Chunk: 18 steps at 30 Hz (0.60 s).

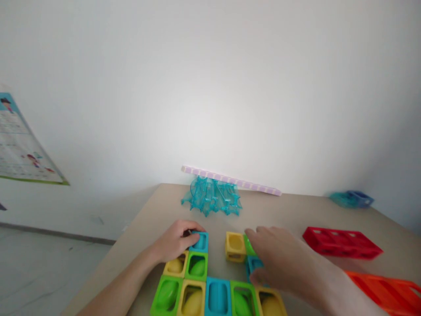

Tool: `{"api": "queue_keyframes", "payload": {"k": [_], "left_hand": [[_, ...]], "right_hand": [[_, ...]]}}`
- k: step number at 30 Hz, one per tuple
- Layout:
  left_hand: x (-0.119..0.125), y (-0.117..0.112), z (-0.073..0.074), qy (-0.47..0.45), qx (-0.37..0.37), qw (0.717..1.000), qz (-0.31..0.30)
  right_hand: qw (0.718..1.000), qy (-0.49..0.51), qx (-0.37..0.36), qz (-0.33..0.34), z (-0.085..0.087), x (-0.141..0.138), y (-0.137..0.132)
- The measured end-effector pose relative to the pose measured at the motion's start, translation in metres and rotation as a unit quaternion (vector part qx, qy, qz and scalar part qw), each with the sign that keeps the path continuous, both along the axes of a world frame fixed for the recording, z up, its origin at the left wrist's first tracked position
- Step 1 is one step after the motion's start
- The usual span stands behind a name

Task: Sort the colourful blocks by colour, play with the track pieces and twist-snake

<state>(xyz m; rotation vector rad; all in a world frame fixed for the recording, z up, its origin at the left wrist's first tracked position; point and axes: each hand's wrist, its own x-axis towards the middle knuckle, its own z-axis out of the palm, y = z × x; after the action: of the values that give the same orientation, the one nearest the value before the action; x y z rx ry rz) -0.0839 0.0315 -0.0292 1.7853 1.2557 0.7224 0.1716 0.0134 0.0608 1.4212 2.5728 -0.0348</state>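
Note:
Joined hollow cube blocks in blue, green and yellow lie on the table near me. My left hand (179,241) is closed on a blue block (203,242) at the far left end, above a green block (197,265) and beside a yellow block (176,264). On the right, my right hand (276,256) reaches around a green block (249,246) and a blue block (252,264), fingers at the far side and thumb at the near side. It partly covers both. A yellow block (235,245) sits left of that green one. The front row includes a blue block (218,296).
Clear teal plastic pieces (212,196) lie at the back beside a long pink-and-white strip (230,180) against the wall. At right are a red slotted piece (342,242), an orange piece (391,292) and a teal-and-blue object (351,199). A poster (26,145) hangs left.

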Motion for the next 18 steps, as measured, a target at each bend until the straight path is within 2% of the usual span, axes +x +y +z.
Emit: {"api": "queue_keyframes", "payload": {"k": [4, 18], "left_hand": [[-0.0001, 0.0009, 0.0001, 0.014, 0.009, 1.0, 0.001], [0.0002, 0.001, -0.0027, 0.0, 0.0, 1.0, 0.014]], "right_hand": [[0.999, -0.03, -0.026, -0.01, -0.0054, 0.0008, 0.0051], [0.999, -0.025, -0.028, -0.013, -0.0053, -0.0044, 0.0079]]}}
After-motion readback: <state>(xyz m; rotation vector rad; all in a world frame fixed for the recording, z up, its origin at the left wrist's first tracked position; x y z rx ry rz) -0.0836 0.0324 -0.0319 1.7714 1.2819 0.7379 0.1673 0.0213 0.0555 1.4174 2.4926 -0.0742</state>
